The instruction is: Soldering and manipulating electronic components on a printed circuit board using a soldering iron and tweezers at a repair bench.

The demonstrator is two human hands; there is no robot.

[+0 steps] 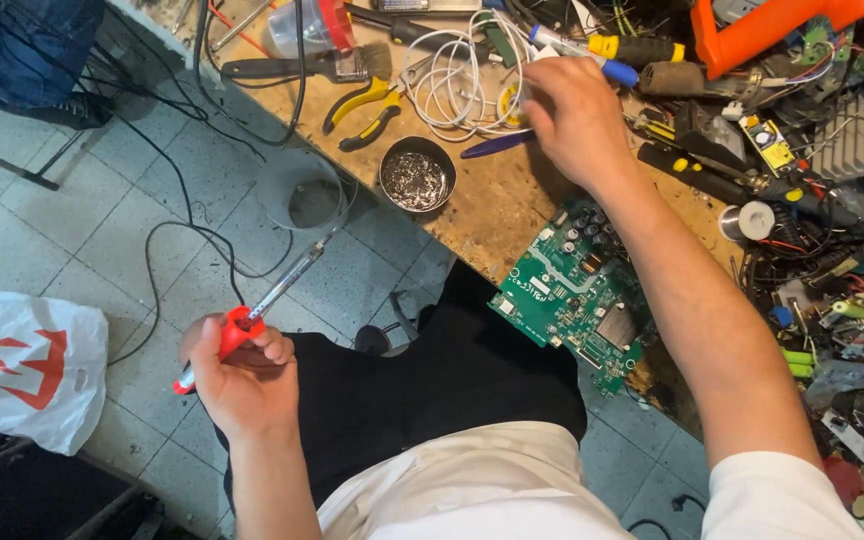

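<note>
While the green circuit board (pixel 574 300) lies at the near edge of the desk (pixel 492 205), half overhanging it and touched by neither hand, the soldering work is judged to be in a preparatory stage. No joint is being heated: the soldering iron (pixel 264 300) is held well away from the board, over the floor, its tip pointing up toward the desk edge. The left hand (pixel 240 378) is closed in a fist round the iron's red handle. The right hand (pixel 574 118) is stretched across the desk into the clutter near a coil of white cable (pixel 452 85); its fingers are curled downward, and whether anything is gripped cannot be told. What has been soldered already on the board cannot be made out.

The desk is a worn, stained wooden top, crowded on its right side with wires, boards and small parts. The floor (pixel 102 230) is laid with pale grey tiles, and a black cord (pixel 167 250) is trailed across it. A white plastic bag (pixel 22 365) with red print is seen at the left, and another person's leg in jeans (pixel 37 45) at the top left. On the desk, yellow-handled pliers (pixel 367 108), a brush (pixel 297 68) and a small round tin (pixel 417 175) of grey metallic material are laid close to the cable.
</note>
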